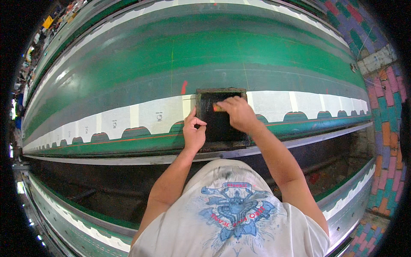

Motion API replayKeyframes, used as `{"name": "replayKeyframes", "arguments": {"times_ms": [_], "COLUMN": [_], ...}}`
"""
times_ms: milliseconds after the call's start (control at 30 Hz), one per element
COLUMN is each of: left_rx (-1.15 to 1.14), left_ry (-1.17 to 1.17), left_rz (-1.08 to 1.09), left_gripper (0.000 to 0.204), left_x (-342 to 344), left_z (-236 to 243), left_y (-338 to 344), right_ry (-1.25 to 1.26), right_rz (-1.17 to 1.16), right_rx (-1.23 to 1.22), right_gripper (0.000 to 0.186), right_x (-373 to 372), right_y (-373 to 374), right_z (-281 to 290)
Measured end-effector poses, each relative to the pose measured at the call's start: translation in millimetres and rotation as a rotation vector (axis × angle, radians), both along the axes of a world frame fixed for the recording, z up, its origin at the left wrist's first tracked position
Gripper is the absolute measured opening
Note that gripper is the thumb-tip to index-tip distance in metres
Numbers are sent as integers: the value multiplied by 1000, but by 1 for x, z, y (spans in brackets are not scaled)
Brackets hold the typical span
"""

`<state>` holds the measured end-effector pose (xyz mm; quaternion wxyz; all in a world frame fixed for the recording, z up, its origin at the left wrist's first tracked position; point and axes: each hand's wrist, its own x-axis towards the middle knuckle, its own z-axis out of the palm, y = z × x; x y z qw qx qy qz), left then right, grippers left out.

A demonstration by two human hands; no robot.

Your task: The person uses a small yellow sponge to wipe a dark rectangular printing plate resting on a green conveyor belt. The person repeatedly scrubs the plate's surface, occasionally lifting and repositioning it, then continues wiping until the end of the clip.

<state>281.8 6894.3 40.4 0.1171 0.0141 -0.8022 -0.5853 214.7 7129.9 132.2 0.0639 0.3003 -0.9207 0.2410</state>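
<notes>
A small rectangular printing screen (220,90) with a dark inner face lies across a row of white pieces (141,115) on a long green table (205,47). My left hand (195,130) grips the left side of this screen, its thumb reaching over the edge. Inside the frame, my right hand (239,112) is closed on what looks like a small squeegee (217,108) with a reddish-orange end showing. Most of that tool is hidden under my fingers. Some white pieces left of the screen bear small dark printed figures.
A pale metal rail (137,160) runs along the table's near edge, with a dark gap in front of me. Another green table (81,222) with white pieces stands behind that gap. Multicoloured brick paving (387,128) lies at the right.
</notes>
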Motion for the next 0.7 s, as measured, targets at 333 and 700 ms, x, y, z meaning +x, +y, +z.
{"name": "replayKeyframes", "arguments": {"times_ms": [333,700], "left_rx": [25,-4], "left_ry": [34,40], "left_rz": [-26,-38], "left_gripper": [18,18], "left_x": [-3,-2], "left_z": [-9,2], "left_y": [-2,-2], "right_ry": [-220,2], "right_rz": [165,-87], "right_rx": [88,52], "right_gripper": [47,50], "right_x": [66,10], "right_y": [6,-15], "right_z": [26,4]}}
